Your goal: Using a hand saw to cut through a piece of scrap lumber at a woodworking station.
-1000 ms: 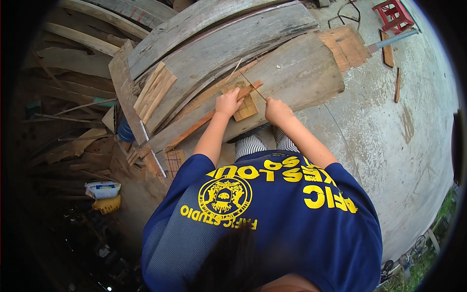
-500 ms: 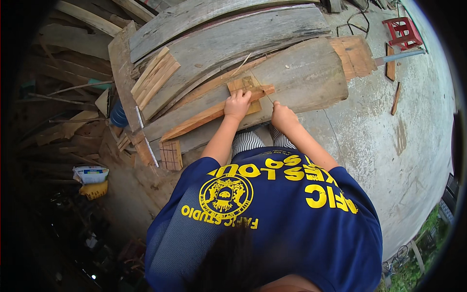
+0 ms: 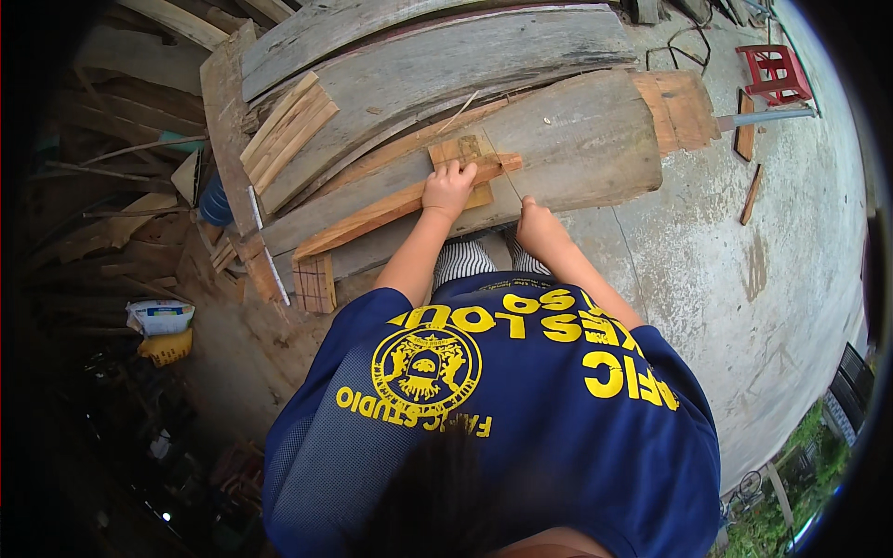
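Observation:
My left hand (image 3: 448, 189) is closed over a long reddish wooden strip (image 3: 372, 216), pressing it down near its right end. Under that end lies a small flat wood block (image 3: 456, 149); the strip's left end rests on another block (image 3: 314, 283) with dark lines on it. My right hand (image 3: 542, 232) is closed around the near end of a thin handsaw (image 3: 508, 179), seen almost edge-on. The blade crosses the strip to the right of my left hand. Its handle is hidden in my fingers, and its teeth cannot be made out.
A wide grey plank (image 3: 595, 139) lies beneath the work, with more weathered boards (image 3: 446, 70) behind it. Short light sticks (image 3: 290, 130) are stacked at the left. A red plastic stool (image 3: 774, 74) stands far right on the concrete floor (image 3: 707, 242); a sack (image 3: 160, 318) sits at left.
The whole view has shifted slightly. My left hand stays on the strip, and my right hand keeps hold of the handsaw, its position along the cut hardly different.

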The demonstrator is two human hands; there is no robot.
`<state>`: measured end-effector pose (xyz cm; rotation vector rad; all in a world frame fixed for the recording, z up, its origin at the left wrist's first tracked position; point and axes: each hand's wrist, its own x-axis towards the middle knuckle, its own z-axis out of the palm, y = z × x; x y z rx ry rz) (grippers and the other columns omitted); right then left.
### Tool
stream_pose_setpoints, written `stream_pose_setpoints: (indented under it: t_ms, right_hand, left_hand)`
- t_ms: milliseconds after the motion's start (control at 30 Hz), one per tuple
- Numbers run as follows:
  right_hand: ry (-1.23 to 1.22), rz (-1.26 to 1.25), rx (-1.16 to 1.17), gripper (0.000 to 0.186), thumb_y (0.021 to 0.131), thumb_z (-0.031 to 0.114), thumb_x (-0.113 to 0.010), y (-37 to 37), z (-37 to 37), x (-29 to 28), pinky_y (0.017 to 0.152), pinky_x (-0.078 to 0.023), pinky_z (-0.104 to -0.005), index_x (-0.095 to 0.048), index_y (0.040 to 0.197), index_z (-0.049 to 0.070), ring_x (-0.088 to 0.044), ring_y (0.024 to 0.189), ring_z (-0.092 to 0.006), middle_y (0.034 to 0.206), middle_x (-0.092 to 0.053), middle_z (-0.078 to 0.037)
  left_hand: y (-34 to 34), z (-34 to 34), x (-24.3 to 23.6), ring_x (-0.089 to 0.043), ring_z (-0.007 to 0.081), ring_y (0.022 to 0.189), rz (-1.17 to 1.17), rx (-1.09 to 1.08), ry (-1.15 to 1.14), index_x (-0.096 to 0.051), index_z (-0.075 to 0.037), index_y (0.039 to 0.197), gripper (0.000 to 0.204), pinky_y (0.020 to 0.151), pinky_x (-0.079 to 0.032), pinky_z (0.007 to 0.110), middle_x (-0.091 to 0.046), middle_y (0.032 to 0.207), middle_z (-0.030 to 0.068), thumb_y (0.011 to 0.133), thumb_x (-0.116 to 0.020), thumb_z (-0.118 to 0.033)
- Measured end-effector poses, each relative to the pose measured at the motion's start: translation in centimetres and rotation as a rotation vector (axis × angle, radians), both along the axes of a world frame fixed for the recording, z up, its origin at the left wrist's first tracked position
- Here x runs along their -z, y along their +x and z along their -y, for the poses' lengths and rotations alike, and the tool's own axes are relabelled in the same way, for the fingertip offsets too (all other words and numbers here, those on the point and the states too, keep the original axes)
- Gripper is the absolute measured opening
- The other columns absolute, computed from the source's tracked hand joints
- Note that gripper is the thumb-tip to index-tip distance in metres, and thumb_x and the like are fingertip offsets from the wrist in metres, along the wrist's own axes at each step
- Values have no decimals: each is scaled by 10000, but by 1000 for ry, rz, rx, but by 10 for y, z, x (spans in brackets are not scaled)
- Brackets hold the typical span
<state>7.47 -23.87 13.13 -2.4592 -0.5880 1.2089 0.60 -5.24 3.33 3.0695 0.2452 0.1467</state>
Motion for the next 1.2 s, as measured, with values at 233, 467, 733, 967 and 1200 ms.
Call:
stream_pose_setpoints:
  t_ms: [233, 467, 733, 967, 1200]
  right_hand:
    - [82, 60, 36, 195, 883, 110, -404, 5, 3, 14, 742, -469, -542, -492, 961, -45, -591, 832, -481, 839, -597, -340]
    - [69, 37, 2, 185, 867, 93, -397, -10, 5, 2, 721, -476, -540, -478, 926, -62, -596, 800, -485, 819, -596, -347]
    - [54, 37, 32, 191, 837, 63, -434, -11, -8, 14, 709, -509, -501, -445, 987, -56, -621, 796, -461, 832, -612, -330]
    - [399, 287, 208, 145, 893, 98, -450, -25, 12, 36, 576, -468, -533, -414, 963, -24, -582, 652, -473, 690, -582, -307]
    - [648, 401, 390, 116, 906, 82, -467, 13, 15, 0, 534, -441, -510, -431, 997, 19, -574, 635, -459, 686, -582, -266]
  left_hand:
    - [-5, -3, 4, -589, 208, 700, 84, 24, 8, -519, -185, 821, 285, 568, -478, 335, -523, 765, 21, 634, -726, -243]
    - [-12, -6, 15, -560, 183, 661, 164, 112, 64, -531, -193, 781, 176, 556, -457, 320, -511, 740, -4, 670, -668, -205]
    - [-6, 2, 9, -579, 204, 701, 46, -25, 106, -547, -181, 839, 289, 588, -476, 333, -528, 774, 5, 620, -730, -221]
    - [-9, 2, 10, -577, 195, 714, 93, 4, 80, -550, -181, 842, 222, 595, -474, 326, -525, 765, 3, 668, -683, -215]
    - [-12, 6, 10, -572, 186, 715, 154, 28, 173, -536, -168, 824, 188, 590, -459, 317, -512, 757, 1, 687, -659, -205]
